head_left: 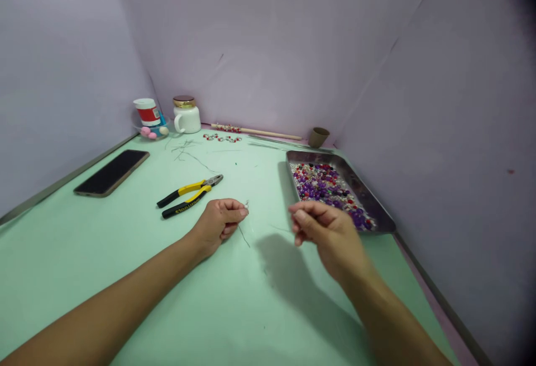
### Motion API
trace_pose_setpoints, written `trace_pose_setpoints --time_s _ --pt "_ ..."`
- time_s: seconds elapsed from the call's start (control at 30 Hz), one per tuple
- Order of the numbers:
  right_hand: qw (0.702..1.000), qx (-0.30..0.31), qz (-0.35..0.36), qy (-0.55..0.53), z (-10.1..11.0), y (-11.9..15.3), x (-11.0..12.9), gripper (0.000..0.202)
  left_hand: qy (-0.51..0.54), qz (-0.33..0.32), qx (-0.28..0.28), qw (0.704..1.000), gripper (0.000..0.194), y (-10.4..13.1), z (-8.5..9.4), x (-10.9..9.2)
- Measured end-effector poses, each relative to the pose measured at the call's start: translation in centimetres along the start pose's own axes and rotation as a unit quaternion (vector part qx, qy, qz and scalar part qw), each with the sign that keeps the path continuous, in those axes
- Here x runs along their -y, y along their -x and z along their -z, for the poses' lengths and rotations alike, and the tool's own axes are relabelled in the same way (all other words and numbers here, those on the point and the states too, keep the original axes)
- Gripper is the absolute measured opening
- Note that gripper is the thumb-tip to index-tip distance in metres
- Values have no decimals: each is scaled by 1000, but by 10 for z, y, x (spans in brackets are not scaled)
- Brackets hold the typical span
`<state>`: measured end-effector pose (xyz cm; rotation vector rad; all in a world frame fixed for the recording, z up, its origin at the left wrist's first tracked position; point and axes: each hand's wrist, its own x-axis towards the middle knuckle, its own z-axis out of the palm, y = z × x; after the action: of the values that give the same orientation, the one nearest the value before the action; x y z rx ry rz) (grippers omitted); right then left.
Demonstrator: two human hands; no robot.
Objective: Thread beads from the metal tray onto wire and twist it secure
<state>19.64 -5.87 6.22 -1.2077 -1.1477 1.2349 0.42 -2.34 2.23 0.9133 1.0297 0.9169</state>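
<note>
My left hand (221, 222) rests on the green tabletop, thumb and index finger pinched on a thin wire (244, 236). A small pale bead (247, 205) shows at its fingertips, and the wire's loose end slants down below them. Raised beside the tray's near left corner is my right hand (324, 232), slightly blurred, fingers closed in a pinch. What it holds is too small to make out; a faint thin strand (280, 227) runs left from near its fingers. Pliers (188, 196) with yellow and black handles lie left of my left hand.
A metal tray (383, 222) holds purple, red and pearly beads (320, 184). Behind are wire pieces (186, 148), a beaded strand (221, 138), a wooden stick (272, 133), and a small brown pot (319, 136). A phone (113, 172), white jar (188, 118) and red-white tub (147, 112) stand left.
</note>
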Motion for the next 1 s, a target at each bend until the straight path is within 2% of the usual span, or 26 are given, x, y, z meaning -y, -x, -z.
trace_pose_setpoints --time_s 0.13,0.2,0.37,0.5,0.63,0.73,0.8,0.83,0.87,0.9,0.97,1.0 --pt "978 22 -97 -181 -24 16 -19 17 23 -39 -87 995 15 0 4 -3" --pt "961 18 -138 -238 -25 17 -24 17 25 -74 -119 990 15 1 7 -7" --pt "930 9 -194 -312 -19 7 -33 21 18 -128 -152 980 10 3 10 -15" --pt "928 15 -203 -311 -21 6 -38 20 19 -140 -164 976 8 5 9 -18" --pt "954 45 -140 -259 -22 12 -31 16 20 -133 -155 979 11 6 8 -16" --pt "990 35 -24 -134 -3 7 -17 14 4 -99 -152 983 17 5 6 -8" --pt "995 -37 80 39 21 -5 -4 14 -8 -79 -145 986 19 4 3 -1" --pt "974 -99 129 158 36 -13 2 14 -12 -72 -143 987 19 4 1 2" --pt "934 -139 168 284 51 -22 7 13 -15 -66 -140 988 20 3 -1 4" --pt "886 -147 182 401 66 -33 12 13 -16 -59 -141 988 20 2 -3 6" --pt "806 -94 109 574 89 -53 18 18 -15 -45 -148 988 20 1 -6 8" --pt "784 -44 58 617 97 -62 19 21 -13 -38 -153 987 21 1 -6 9"
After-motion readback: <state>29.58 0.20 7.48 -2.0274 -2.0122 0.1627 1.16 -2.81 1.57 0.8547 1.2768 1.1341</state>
